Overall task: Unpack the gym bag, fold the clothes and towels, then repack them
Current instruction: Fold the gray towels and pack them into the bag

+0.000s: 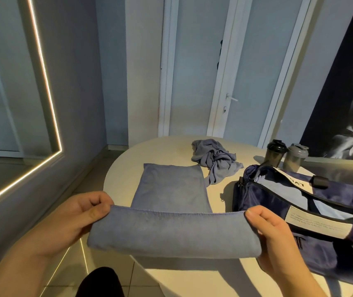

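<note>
Left hand and right hand are closest in. Each pinches one near corner of a blue towel, thumb on top and fingers curled under the hem. The near end is lifted and doubled over. The far end lies flat on the pale round desk, its edges fairly square.

The towel sits just left of the open navy gym bag on the desk's right side. Behind the towel lies a crumpled grey-blue cloth, not yet folded. Two shaker bottles stand behind the bag. I cannot tell whether the pale blue inside the bag is lining or cloth.

Judgement:
- **Stage:** mid-fold, with the crumpled cloth and the repacking left to do.
- **Doing it well:** keep both pinches level so the hem stays taut and straight. Carry it forward over the flat part and land corner on corner. Release, then smooth outward with flat palms.
- **Risks:** slack in the middle would leave a ridge. The right hand works close to the bag, so its strap could catch the corner.
</note>
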